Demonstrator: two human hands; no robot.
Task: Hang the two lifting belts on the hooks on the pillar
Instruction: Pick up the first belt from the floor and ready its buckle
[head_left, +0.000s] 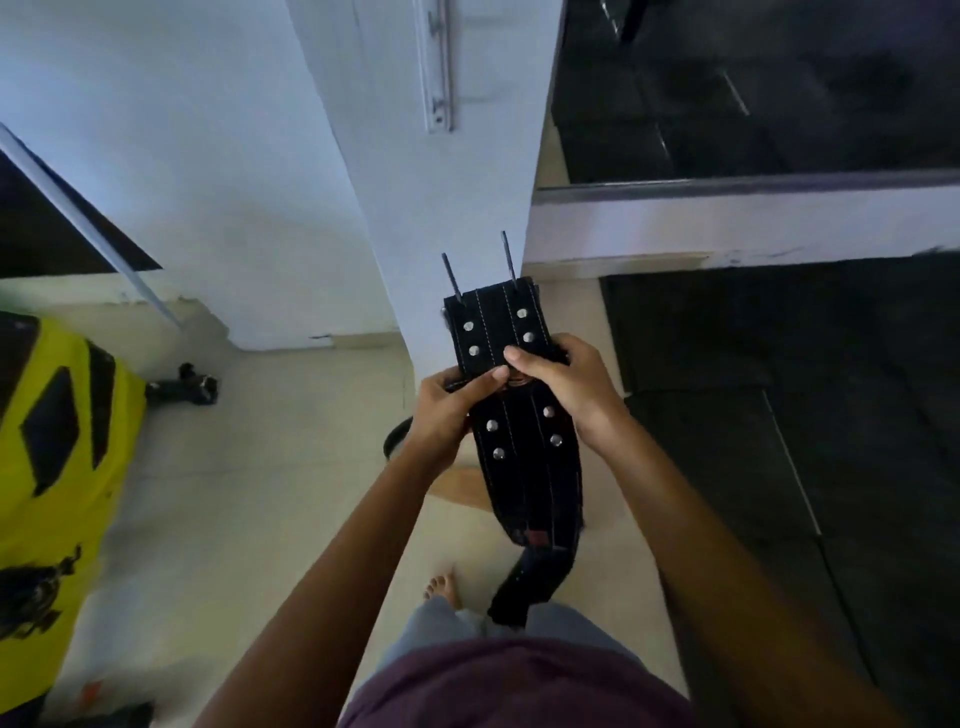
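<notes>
Both hands hold a black leather lifting belt (524, 467) with silver rivets and white stitching, in front of the white pillar (441, 171). My left hand (447, 410) grips its left edge, and my right hand (566, 384) grips the right edge with the thumb across the front. The buckle end (491, 312) points up, with two metal prongs (506, 257) sticking out toward the pillar. The belt's tail hangs down past my legs. A metal bracket (438, 67) is fixed high on the pillar. I see only one belt for certain.
A yellow and black object (57, 447) stands at the left. A small dark dumbbell (184, 387) lies on the tiled floor by the wall. Dark glass panels (753, 88) and a white ledge (727, 223) are at the right, with dark flooring (779, 415) below.
</notes>
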